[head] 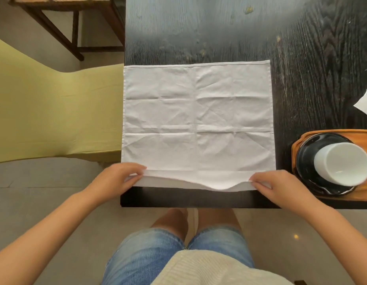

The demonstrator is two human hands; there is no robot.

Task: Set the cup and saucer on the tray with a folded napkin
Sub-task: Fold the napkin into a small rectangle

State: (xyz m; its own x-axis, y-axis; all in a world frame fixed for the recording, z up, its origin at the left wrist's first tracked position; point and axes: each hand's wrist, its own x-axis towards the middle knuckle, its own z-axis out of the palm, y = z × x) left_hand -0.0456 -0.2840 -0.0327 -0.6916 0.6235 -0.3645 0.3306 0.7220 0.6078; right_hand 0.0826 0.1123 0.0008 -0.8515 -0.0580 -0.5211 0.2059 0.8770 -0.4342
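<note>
A white cloth napkin (197, 118) lies spread flat on the dark table (209, 33), creased into squares. Its near edge is lifted slightly off the table. My left hand (118, 177) pinches the near left corner. My right hand (279, 186) pinches the near right corner. At the right a white cup (343, 163) stands on a black saucer (308, 159), and both sit on a wooden tray (295, 149) partly cut off by the frame edge.
A white folded paper piece (365, 103) lies on the table at the far right. A green seat (55, 112) stands left of the table, with a wooden chair frame (61, 27) behind it. The table's near edge runs just below my hands.
</note>
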